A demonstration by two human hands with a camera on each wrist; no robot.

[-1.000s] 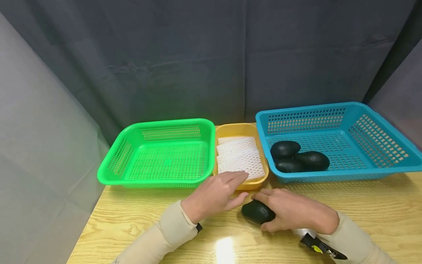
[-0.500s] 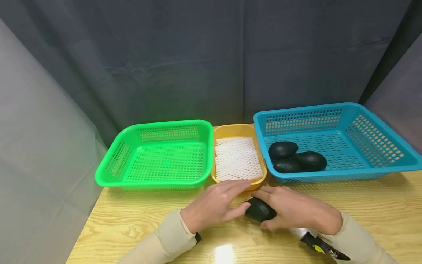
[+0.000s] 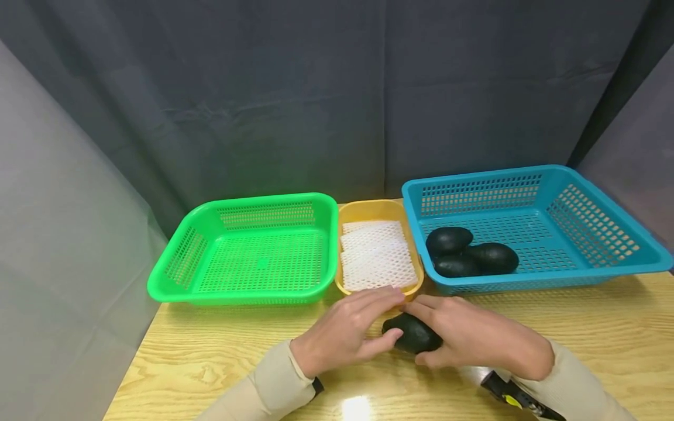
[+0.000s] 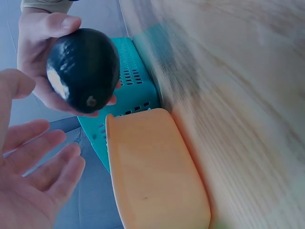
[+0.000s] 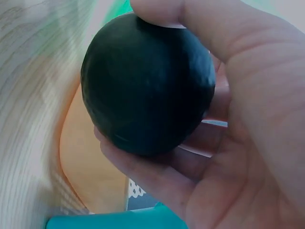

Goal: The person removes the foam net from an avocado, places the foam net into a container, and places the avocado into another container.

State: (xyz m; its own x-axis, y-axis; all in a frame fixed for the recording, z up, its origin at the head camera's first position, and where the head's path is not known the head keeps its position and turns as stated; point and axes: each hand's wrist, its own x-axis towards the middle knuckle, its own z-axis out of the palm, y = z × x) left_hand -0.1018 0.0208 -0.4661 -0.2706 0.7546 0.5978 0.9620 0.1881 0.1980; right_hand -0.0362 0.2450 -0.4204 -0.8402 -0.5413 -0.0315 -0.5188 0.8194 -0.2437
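Note:
My right hand grips a dark green avocado just above the table, in front of the yellow basket. The right wrist view shows the thumb and fingers curled round the avocado. Facing its free end is my left hand, with spread, relaxed fingers. In the head view the left thumb overlaps the avocado's tip, but the left wrist view has a gap between that hand and the avocado. White foam net sleeves lie overlapped inside the yellow basket.
To the left stands a green basket with nothing seen in it. A blue basket on the right holds 3 dark avocados in its near left corner. Behind hangs a dark grey curtain; the wooden table lies beneath.
My left hand has come slightly nearer the avocado and back from the yellow basket, its thumb now overlapping the tip in the head view. The right hand keeps its grip. The head view shifted slightly.

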